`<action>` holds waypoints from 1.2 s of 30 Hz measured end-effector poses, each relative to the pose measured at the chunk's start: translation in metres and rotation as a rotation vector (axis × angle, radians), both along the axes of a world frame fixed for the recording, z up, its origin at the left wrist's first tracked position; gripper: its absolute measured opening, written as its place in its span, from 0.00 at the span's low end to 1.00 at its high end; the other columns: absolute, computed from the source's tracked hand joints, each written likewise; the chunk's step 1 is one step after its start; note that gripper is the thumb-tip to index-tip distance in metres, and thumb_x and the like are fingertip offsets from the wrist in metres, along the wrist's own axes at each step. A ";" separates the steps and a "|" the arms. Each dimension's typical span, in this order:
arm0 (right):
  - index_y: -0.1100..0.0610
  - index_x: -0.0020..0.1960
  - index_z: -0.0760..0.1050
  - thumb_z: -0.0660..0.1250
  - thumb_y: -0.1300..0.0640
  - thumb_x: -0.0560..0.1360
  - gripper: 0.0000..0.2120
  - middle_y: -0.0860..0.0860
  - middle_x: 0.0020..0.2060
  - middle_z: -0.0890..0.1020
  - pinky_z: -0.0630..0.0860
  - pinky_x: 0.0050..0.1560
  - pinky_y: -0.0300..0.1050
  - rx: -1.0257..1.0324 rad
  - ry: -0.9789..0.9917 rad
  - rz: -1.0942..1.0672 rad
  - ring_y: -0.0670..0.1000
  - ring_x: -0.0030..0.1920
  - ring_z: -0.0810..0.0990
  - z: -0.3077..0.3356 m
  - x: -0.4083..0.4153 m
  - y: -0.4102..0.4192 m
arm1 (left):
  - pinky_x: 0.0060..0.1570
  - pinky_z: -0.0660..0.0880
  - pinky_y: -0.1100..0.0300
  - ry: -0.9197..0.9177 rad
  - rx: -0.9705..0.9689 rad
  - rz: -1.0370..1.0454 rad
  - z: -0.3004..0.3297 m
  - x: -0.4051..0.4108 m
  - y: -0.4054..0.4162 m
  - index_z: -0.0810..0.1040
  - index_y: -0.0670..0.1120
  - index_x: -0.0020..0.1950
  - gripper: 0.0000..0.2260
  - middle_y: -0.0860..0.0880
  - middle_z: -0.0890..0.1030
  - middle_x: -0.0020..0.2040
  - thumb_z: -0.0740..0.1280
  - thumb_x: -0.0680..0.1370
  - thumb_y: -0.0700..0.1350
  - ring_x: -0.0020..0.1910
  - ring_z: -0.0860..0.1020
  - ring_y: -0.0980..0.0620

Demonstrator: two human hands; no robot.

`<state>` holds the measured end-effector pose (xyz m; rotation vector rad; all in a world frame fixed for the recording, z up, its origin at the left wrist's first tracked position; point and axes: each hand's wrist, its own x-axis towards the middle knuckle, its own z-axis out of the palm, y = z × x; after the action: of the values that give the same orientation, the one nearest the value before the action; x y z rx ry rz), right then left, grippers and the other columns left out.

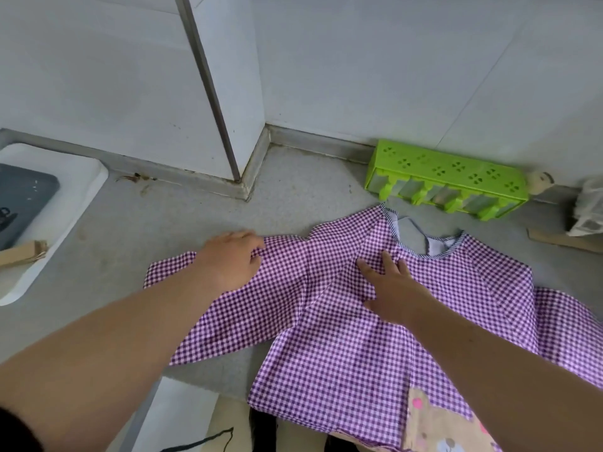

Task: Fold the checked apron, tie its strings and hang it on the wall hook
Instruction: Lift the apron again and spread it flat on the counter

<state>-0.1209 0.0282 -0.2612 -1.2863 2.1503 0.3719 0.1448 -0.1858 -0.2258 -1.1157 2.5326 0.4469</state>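
Checked apron (pixel 342 337) (one), two hands, left (pixel 233 259), right (pixel 390 288)

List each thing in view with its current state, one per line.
checked apron: spread flat on the counter, unfolded
left hand: fingers curled, gripping the apron's sleeve
right hand: flat, pressing the apron's chest
green rack: lying against the wall
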 end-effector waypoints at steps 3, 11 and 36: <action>0.32 0.80 0.35 0.67 0.40 0.80 0.45 0.53 0.82 0.33 0.63 0.73 0.74 0.020 0.006 -0.007 0.66 0.81 0.37 0.000 0.001 -0.001 | 0.75 0.68 0.42 0.061 0.220 0.147 -0.004 -0.032 0.001 0.62 0.59 0.82 0.22 0.50 0.72 0.78 0.53 0.87 0.58 0.74 0.73 0.45; 0.31 0.79 0.34 0.67 0.39 0.79 0.45 0.52 0.81 0.31 0.61 0.73 0.76 0.022 -0.001 -0.002 0.67 0.81 0.35 -0.003 -0.003 -0.002 | 0.82 0.48 0.39 -0.143 0.051 -0.264 -0.041 -0.048 0.026 0.42 0.61 0.86 0.34 0.49 0.40 0.87 0.55 0.84 0.64 0.85 0.45 0.43; 0.31 0.79 0.33 0.65 0.33 0.77 0.46 0.57 0.83 0.38 0.54 0.79 0.70 0.063 0.058 -0.037 0.70 0.81 0.42 -0.010 -0.007 -0.016 | 0.55 0.78 0.51 0.071 0.676 0.688 0.041 0.174 -0.046 0.76 0.55 0.66 0.14 0.50 0.81 0.62 0.71 0.81 0.48 0.59 0.80 0.47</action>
<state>-0.1283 0.0127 -0.2713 -1.2132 2.1898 0.4627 0.3184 -0.2321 -0.1846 -1.6313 1.7193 1.3956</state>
